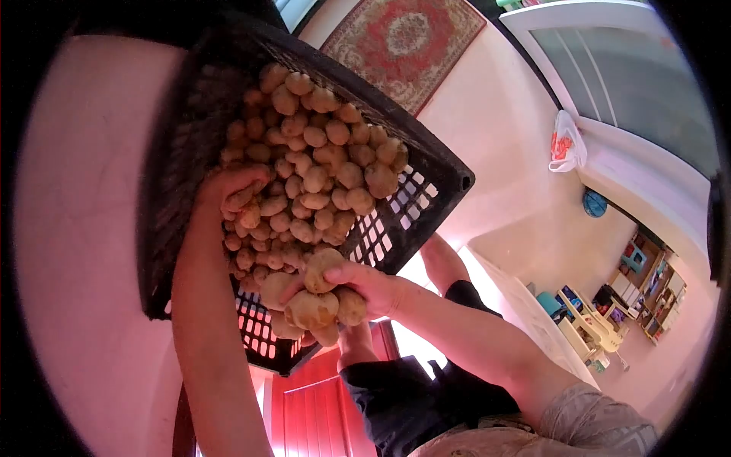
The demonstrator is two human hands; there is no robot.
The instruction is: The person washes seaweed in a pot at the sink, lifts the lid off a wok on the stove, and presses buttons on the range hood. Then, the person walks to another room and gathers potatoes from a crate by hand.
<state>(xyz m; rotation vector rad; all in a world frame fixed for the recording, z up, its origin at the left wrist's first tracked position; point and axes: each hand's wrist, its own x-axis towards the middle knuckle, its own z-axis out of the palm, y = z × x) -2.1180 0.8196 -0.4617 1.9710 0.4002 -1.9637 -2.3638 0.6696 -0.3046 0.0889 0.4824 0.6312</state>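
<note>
A black plastic crate [438, 171] with slotted walls and floor is tilted in front of me. Many small tan potatoes [314, 179] are heaped in its middle. My left hand [242, 186] reaches in at the left side of the heap, its fingers curled round a potato [247, 215] and partly hidden. Near the crate's lower edge, my right hand [362, 286] grips several larger potatoes [311, 310], its thumb pressed on one of them. Other big potatoes lie right beside those, so I cannot tell exactly which ones it bears.
Beyond the crate lies a patterned red rug [407, 38] on the pale floor. A white plastic bag [567, 145] sits by a glass-panelled door [624, 76]. A blue ball [595, 202], a yellow chair [598, 324] and shelves [664, 305] stand farther off to the right.
</note>
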